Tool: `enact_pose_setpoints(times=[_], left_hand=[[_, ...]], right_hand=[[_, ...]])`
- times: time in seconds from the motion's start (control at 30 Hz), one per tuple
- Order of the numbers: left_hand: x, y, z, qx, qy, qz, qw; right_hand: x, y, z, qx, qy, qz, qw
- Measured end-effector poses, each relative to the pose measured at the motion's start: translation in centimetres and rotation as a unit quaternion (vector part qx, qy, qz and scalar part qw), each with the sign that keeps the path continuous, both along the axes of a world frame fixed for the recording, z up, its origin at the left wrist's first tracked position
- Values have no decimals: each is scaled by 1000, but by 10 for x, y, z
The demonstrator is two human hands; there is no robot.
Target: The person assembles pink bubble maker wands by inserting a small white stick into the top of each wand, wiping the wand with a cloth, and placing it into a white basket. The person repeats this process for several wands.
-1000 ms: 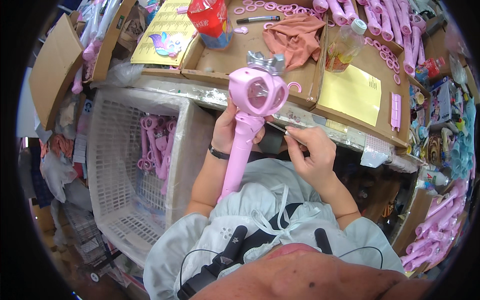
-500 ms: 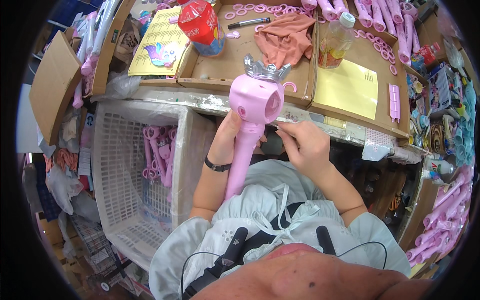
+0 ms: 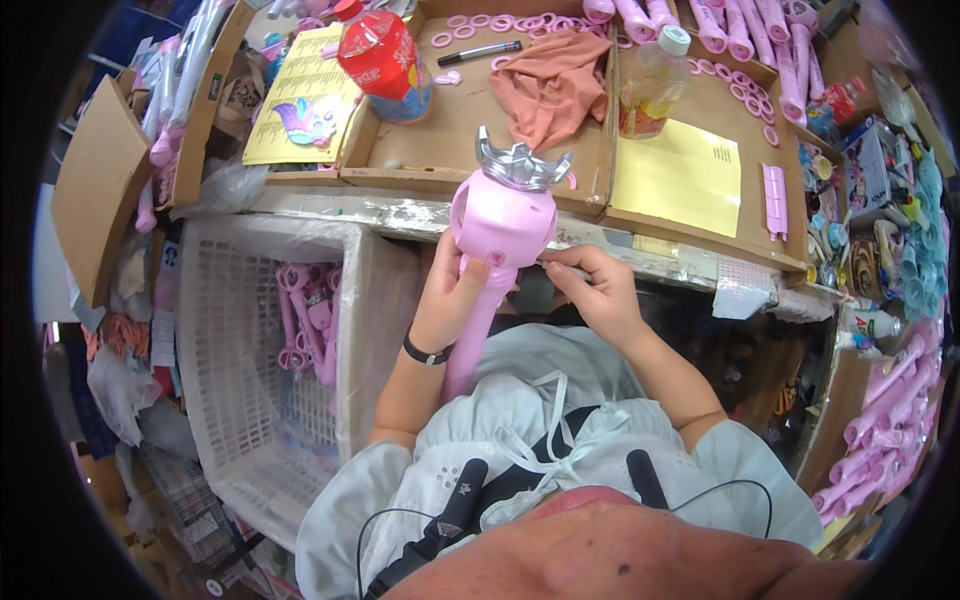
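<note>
A pink toy wand (image 3: 505, 228) stands nearly upright in front of my chest, its handle sloping down against my left forearm. On top of its rounded head sits a silver crown (image 3: 520, 168) with pointed tips. My left hand (image 3: 450, 285) is wrapped round the neck just under the head, thumb in front. Close to the right side of the neck, my right hand (image 3: 598, 290) pinches thumb and fingers together. Something small and greyish shows between them, too small to name. An opening shows at the left side of the wand's head, and a small round button-like mark faces me.
A white plastic basket (image 3: 215, 345) with several pink wand parts (image 3: 310, 320) stands at my left. Cardboard trays on the bench hold pink rings (image 3: 752, 98), a salmon cloth (image 3: 555, 85), a marker (image 3: 480, 52), yellow paper (image 3: 675, 180) and two drink bottles (image 3: 385, 65). Pink handles (image 3: 880, 430) are piled at right.
The wand has turned about its long axis: the opening on its right side is gone from sight, and one shows at the left. My right hand stays beside the neck, still pinched.
</note>
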State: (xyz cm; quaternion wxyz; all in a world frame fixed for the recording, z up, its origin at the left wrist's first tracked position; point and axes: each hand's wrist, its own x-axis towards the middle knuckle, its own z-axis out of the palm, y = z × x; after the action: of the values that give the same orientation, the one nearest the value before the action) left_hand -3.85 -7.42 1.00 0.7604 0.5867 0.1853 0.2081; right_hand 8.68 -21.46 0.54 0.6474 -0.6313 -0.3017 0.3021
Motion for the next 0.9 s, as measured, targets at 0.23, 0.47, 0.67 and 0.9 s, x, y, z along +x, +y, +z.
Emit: enact_pose_setpoints(times=[0.23, 0.47, 0.67, 0.9], left_hand=[[-10, 14, -15, -116, -48, -17, 992], [-36, 50, -28, -125, -181, 18, 975], [-58, 58, -44, -129, -215, 58, 966], [-57, 72, -33, -76, -470, -43, 878]], right_hand=[[36, -26, 20, -87, -284, 23, 955], [155, -49, 11, -270, -467, -13, 842], [270, -63, -5, -337, -398, -36, 853], [314, -71, -15, -427, -448, 6, 786]])
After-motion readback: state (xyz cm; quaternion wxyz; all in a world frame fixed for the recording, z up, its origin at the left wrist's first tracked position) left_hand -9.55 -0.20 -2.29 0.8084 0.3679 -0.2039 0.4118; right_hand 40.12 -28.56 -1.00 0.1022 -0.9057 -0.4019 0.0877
